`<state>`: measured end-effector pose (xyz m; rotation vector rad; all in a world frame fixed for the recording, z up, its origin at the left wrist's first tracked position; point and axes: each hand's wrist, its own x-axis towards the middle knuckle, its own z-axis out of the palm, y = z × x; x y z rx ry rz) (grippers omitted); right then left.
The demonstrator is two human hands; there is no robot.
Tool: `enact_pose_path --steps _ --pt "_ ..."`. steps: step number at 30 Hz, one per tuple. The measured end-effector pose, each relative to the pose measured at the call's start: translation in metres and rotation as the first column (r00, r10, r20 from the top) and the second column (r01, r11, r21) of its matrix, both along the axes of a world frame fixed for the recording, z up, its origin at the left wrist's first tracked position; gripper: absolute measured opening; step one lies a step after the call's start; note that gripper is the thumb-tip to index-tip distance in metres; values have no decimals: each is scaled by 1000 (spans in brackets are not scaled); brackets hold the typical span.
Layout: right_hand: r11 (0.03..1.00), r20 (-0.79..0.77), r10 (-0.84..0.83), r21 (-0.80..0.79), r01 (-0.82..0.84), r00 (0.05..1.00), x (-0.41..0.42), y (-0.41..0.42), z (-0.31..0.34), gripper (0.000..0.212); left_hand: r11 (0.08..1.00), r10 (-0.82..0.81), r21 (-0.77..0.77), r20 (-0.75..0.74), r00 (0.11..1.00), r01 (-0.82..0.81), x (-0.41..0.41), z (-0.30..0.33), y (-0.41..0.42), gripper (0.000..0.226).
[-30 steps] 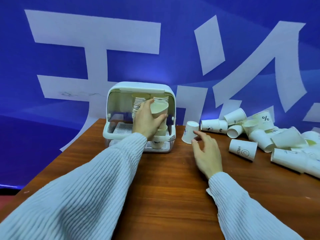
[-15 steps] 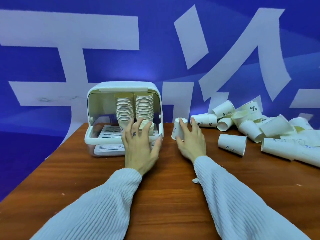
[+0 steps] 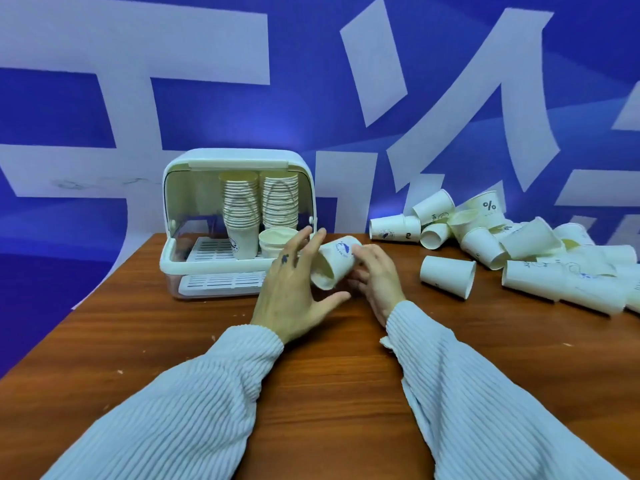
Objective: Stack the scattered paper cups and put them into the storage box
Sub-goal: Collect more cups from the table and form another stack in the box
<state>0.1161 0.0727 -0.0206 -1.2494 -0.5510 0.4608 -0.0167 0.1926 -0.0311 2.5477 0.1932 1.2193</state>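
Observation:
My right hand grips a white paper cup, tilted with its mouth toward the lower left, just above the table. My left hand is spread with straight fingers beside the cup's mouth; its fingers lie near the cup, contact unclear. Behind them stands the white storage box with its lid up. Inside it are two tall cup stacks and a short stack at the front. Several loose cups lie in a heap at the right.
A single cup lies on its side between my hands and the heap. The brown wooden table meets a blue and white wall behind. The table's left edge runs diagonally near the box.
My left hand let go of the short stack in the box and drew back toward the right. My right hand picked up the upside-down cup and tilted it.

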Motion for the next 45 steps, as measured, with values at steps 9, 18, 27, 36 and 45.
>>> enact_pose_path --steps 9,18,27,36,45 --pt "407 712 -616 -77 910 336 28 -49 1 49 998 -24 -63 70 997 29 0 -1 -2 78" --pt "455 511 -543 -489 744 667 71 -85 -16 81 998 -15 -53 25 1000 16 -6 3 -8 73" --pt "493 573 -459 -470 732 678 77 -81 -15 75 998 7 -69 4 1000 -7 -9 5 -9 71" --pt "566 576 -242 -570 596 780 58 -72 -12 72 996 41 -77 -2 999 -41 -13 9 -12 66" --pt "853 617 -331 -128 506 714 5 -19 32 62 833 297 -549 346 890 -64 -28 56 24 71"
